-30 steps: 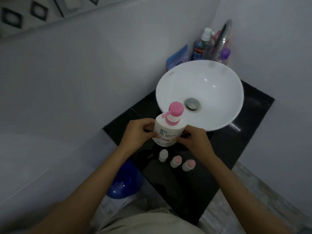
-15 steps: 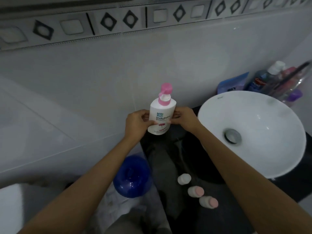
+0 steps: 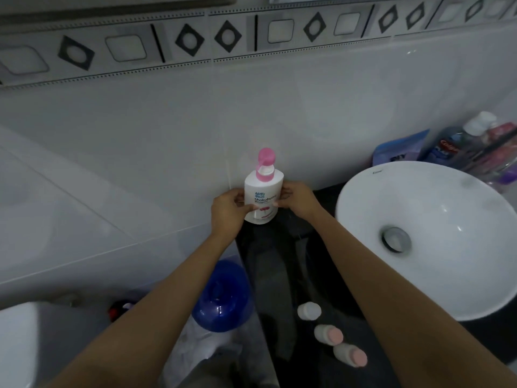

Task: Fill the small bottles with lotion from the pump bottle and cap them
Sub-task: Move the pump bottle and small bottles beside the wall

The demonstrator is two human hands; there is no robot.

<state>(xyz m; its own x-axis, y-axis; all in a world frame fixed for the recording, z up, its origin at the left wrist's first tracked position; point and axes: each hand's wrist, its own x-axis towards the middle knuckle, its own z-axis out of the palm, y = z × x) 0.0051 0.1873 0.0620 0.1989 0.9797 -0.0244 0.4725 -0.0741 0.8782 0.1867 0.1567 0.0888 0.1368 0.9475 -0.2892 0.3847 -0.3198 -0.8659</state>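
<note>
Pump bottle [image 3: 263,196]: white body, pink pump head and collar, upright, blue "Shokubutsu" print and a small pink flower mark on the front label; it stands at the far left end of the black worktop [image 3: 282,264], close against the white tiled wall [image 3: 140,141]. Left hand [image 3: 228,210] wraps the bottle's left side, thumb on the label, grip closed on the body. Right hand [image 3: 298,198] mirrors it on the right side, fingertips on the label edge, grip also holding the bottle. Both forearms reach forward from the bottom of the view, bare. Three small bottles [image 3: 328,333] sit in a diagonal row on the near part of the worktop, well apart from the pump bottle: one with a white cap, two with pink caps, all capped. White bowl sink [image 3: 436,219] at right, metal drain in the middle. Toiletries [image 3: 458,147] blurred behind the sink. Blue round container [image 3: 223,296] on the floor below left of the worktop.
</note>
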